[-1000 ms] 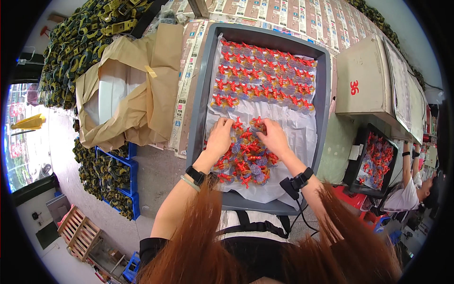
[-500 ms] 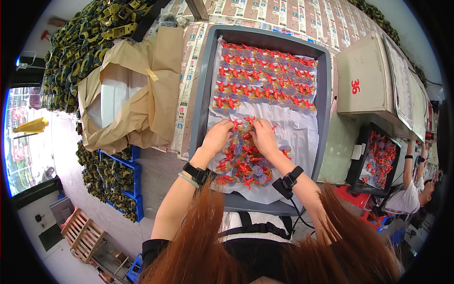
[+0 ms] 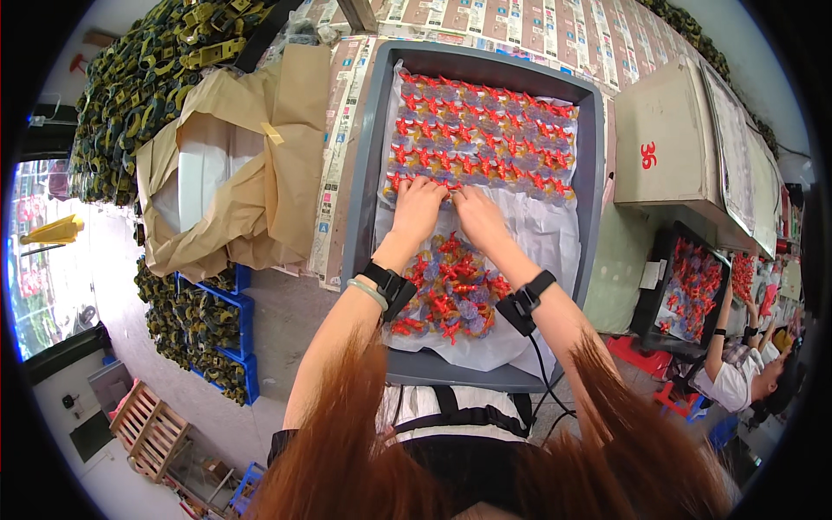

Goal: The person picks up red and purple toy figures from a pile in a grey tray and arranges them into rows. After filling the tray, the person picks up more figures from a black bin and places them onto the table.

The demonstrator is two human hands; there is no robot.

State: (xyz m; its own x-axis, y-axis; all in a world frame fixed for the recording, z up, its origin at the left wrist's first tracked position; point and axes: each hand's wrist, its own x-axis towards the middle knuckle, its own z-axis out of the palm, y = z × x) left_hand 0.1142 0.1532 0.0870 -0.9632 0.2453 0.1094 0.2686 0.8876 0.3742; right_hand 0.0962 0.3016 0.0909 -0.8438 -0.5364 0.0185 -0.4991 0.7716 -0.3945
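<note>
A grey tray lined with white paper lies in front of me. Across its far half stand rows of small red plastic figures with see-through purple and yellow parts. More of the same lie in a loose pile in the near half. My left hand is closed at the nearest row, its fingertips pinched on a small red figure they mostly cover. Just right of it, my right hand is closed too, thumb and fingers together at a red piece by the row. Fingers hide most of both pieces.
Left of the tray sits an opened brown paper bag with white inside. Dark green and yellow parts are heaped beyond it, others in blue crates. At right stand a beige box and a black tray of red pieces, with people beyond.
Both my hands have moved away from me, from above the loose pile to the nearest row, carrying red pieces. More of the pile shows. People at the far right have shifted.
</note>
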